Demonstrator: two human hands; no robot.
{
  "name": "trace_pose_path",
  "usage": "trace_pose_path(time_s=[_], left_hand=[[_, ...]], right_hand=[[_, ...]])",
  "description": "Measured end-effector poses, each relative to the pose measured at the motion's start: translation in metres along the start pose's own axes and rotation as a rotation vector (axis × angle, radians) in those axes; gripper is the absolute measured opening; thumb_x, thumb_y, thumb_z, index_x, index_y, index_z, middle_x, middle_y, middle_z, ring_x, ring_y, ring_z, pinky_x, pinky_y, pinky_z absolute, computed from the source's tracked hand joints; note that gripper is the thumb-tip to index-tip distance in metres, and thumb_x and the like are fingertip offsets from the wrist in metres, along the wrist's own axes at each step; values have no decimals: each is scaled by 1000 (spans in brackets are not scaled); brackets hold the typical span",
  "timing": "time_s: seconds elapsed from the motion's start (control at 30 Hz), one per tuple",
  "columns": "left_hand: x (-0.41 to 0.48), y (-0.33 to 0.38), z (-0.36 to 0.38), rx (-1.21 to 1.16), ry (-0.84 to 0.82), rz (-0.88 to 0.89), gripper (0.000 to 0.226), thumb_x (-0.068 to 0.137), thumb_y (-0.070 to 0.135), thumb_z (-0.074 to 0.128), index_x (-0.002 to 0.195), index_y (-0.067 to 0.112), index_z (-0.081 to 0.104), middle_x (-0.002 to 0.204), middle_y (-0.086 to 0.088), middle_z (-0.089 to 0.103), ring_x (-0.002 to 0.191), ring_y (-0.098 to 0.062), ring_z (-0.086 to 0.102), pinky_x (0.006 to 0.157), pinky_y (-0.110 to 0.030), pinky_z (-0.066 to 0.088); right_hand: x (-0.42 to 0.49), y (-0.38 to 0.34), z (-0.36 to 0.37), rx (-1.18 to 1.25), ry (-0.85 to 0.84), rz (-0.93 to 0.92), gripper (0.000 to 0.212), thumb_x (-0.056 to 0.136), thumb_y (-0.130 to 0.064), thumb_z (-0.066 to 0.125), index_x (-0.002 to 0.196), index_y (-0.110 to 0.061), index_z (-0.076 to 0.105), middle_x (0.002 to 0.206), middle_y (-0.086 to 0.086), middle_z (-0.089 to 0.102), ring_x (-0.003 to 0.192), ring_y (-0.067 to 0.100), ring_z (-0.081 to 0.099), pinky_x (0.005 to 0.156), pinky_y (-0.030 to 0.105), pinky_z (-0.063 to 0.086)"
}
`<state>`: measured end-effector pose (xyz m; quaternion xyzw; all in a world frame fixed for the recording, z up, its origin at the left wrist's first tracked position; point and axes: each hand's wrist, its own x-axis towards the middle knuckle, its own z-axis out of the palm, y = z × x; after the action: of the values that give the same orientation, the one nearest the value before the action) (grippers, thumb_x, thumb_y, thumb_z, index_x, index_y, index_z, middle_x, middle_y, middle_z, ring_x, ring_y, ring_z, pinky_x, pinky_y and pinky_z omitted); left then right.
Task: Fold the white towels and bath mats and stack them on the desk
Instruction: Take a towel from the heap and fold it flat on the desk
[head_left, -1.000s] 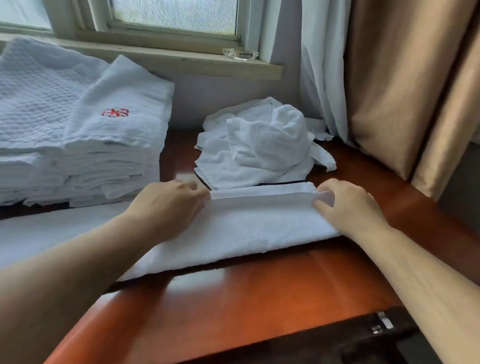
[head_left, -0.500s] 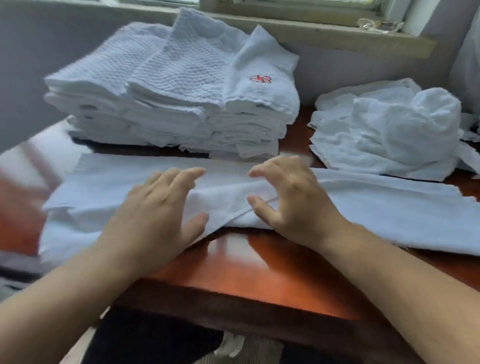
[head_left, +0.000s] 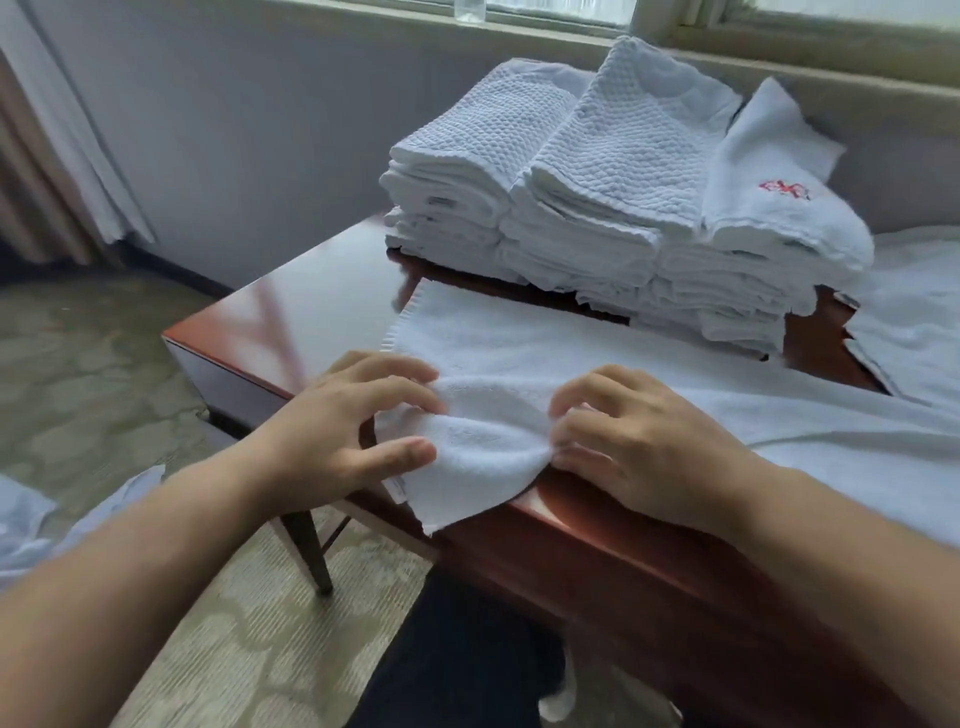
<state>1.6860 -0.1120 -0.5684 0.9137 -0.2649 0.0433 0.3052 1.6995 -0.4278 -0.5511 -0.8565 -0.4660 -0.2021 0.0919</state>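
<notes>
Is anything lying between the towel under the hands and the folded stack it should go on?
Nothing visible. The left hand and right hand grip the towel directly, and only a strip of bare desk separates it from the stack behind.

Soft daylight came from the window (head_left: 857, 8) at the top, and I found the room fairly bright. The desk (head_left: 311, 291) showed a pale glare near its left corner. The towel (head_left: 519, 353) looked washed out, and the stack (head_left: 597, 171) was smeared by motion on its right. Lines bent near the edges.
</notes>
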Motion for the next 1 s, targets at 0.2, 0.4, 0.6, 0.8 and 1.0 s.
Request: trace_pose_path(time_s=[0.2, 0.4, 0.6, 0.8, 1.0], left_hand=[[9, 0, -2, 129, -3, 65, 72, 70, 77, 66, 127, 32, 62, 139, 24, 47, 135, -3, 32, 111, -32, 32], [43, 3, 0, -14, 302, -68, 10, 98, 28, 57, 108, 28, 61, 90, 10, 66, 84, -12, 58, 73, -26, 40], [68, 6, 0, -259, 106, -291, 53, 88, 69, 54, 131, 38, 45, 115, 17, 61, 107, -4, 59, 88, -17, 42], [84, -1, -2, -85, 245, -413, 49, 91, 28, 65, 137, 32, 48, 110, 4, 63, 108, -18, 62, 87, -27, 43], [103, -18, -11, 174, 344, -727, 38, 97, 29, 50, 135, 25, 47, 115, -7, 67, 110, -33, 59, 84, -38, 47]], right_hand=[[32, 9, -15, 264, 83, 412, 35, 103, -42, 47, 97, -11, 62, 79, -10, 55, 75, 6, 47, 73, 8, 37], [49, 36, -12, 139, 112, 389, 44, 95, -55, 43, 107, -15, 57, 68, -13, 48, 62, 14, 49, 60, 32, 39], [66, 63, -1, -9, 68, 322, 21, 93, -40, 64, 99, -22, 57, 77, -14, 49, 71, 31, 62, 62, 33, 41], [86, 85, 16, -62, -105, 498, 27, 98, -48, 56, 83, -26, 50, 73, -13, 51, 79, 23, 55, 64, 33, 33], [79, 76, 22, -167, -70, 587, 28, 92, -45, 67, 111, -24, 64, 106, -2, 64, 100, 24, 60, 81, 37, 48]])
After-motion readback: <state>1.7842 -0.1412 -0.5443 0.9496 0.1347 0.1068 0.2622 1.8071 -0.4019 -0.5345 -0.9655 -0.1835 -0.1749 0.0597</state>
